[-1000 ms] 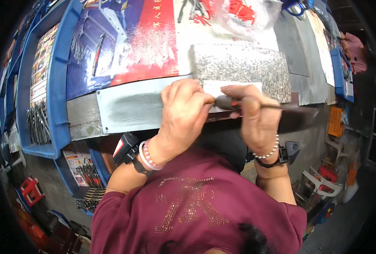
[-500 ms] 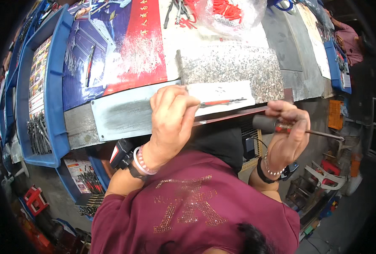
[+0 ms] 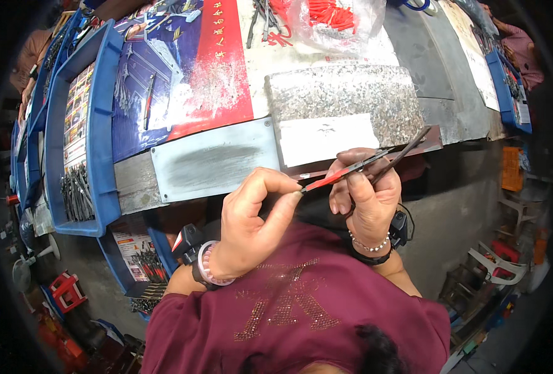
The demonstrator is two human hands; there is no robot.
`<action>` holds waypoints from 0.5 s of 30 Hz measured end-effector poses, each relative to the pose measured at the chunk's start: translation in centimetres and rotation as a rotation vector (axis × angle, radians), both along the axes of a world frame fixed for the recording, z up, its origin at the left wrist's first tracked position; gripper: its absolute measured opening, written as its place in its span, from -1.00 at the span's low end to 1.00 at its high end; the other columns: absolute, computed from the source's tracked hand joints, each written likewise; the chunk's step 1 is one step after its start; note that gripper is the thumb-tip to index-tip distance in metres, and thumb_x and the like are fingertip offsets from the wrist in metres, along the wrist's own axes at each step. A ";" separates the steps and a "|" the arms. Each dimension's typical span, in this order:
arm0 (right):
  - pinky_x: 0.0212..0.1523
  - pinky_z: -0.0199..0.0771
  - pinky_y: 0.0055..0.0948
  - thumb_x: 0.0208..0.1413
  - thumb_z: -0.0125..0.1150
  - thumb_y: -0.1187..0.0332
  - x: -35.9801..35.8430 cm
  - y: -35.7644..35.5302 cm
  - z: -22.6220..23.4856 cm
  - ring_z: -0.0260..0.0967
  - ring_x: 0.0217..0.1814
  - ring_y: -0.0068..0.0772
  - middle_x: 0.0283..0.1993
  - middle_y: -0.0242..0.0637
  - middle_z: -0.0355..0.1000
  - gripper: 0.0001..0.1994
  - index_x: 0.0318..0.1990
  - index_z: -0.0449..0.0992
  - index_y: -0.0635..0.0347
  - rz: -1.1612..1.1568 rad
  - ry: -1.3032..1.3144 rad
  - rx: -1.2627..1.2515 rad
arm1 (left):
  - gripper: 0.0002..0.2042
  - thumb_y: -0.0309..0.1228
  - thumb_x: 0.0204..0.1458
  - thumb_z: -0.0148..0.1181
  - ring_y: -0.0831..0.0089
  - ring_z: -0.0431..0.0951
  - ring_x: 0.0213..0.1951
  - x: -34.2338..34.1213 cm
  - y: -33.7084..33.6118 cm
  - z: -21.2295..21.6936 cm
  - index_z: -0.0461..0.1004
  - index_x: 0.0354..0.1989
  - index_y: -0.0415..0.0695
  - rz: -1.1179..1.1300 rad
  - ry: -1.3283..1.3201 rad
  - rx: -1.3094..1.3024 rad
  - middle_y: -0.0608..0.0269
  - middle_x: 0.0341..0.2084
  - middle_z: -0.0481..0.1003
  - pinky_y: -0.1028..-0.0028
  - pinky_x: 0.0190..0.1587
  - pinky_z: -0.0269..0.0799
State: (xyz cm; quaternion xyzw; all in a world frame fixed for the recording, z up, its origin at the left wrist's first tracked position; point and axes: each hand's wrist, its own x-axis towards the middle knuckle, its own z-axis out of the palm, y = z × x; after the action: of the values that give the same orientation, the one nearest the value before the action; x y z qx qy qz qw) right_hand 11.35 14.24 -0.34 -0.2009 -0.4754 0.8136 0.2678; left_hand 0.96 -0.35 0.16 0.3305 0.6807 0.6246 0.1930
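My left hand (image 3: 254,227) pinches one end of a slim, pen-like red-and-black piece (image 3: 332,179) between thumb and forefinger. Its other, dark end rests in the fingers of my right hand (image 3: 370,202). A long dark rod (image 3: 407,149) also runs through the right hand and points up to the right; I cannot tell its exact kind. Both hands hover just in front of the bench edge. Behind them a white paper sheet (image 3: 326,138) lies on a speckled stone block (image 3: 345,93). Left of it is a pale plate (image 3: 176,171) with a dark smudge.
A blue bin (image 3: 105,124) with slim dark pieces (image 3: 77,196) stands at the left, and a lower blue bin (image 3: 115,255) hangs below. A similar red-and-black piece (image 3: 148,103) lies on the poster. A clear bag (image 3: 360,43) of red parts sits at the back.
The red-and-black piece has come off the white sheet and is now between both hands. My right hand has moved left; the dark-handled screwdriver it held is no longer clearly recognisable.
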 end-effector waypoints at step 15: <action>-0.56 0.24 -0.61 -0.03 0.30 0.58 0.3 -0.5 -0.1 0.28 -0.56 -0.63 -0.52 -0.33 0.41 -0.89 -0.41 0.45 0.30 0.042 -0.016 0.709 | -0.70 -0.62 0.24 -0.15 0.61 0.46 -0.22 1.2 0.2 2.1 0.17 0.15 -0.30 -0.331 -0.442 -0.097 0.19 -0.18 0.42 0.61 -0.13 0.40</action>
State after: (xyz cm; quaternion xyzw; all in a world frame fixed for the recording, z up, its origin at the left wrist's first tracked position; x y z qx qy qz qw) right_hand 11.64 13.73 -0.44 -0.0919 -0.7346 0.6015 0.3002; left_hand 2.17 -0.13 2.23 0.2833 0.5878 0.6084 0.4517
